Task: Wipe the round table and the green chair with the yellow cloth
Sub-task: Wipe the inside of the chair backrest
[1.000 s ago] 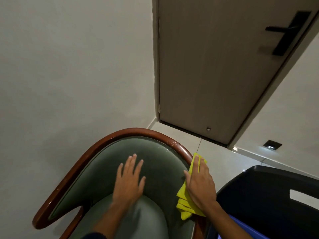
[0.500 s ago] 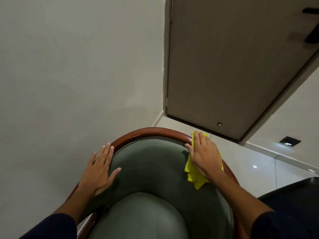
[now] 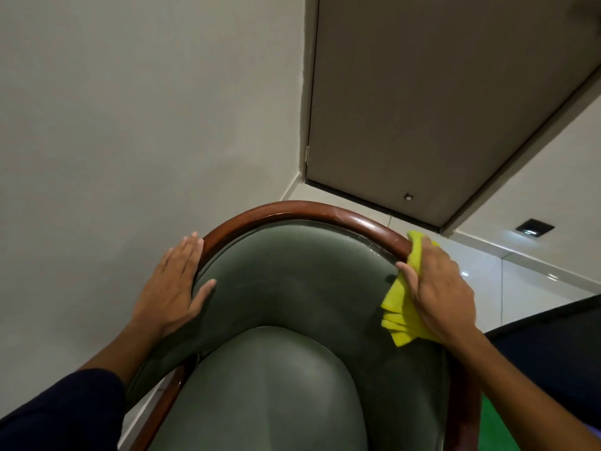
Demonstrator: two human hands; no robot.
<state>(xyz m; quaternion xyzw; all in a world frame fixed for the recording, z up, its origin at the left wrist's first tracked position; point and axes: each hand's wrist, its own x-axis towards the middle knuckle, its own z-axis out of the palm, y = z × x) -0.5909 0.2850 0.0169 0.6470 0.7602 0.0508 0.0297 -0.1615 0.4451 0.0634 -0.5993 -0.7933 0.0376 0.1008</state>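
1. My right hand clamps the folded yellow cloth against the green chair at its wooden rim.
2. My left hand lies flat and empty, bracing the opposite side.
3. The cloth looks soft and limp; I judge it best pressed under the palm.

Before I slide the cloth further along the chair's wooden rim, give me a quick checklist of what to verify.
1. Yellow cloth under the right hand: ok.
2. Cloth touching the wooden rim: ok, at its right bend.
3. Left hand bracing the green chair: ok, flat on the left rim.
4. Rim ahead free of objects: ok.
5. Rim already clean: cannot tell; glints beside the cloth may be moisture.
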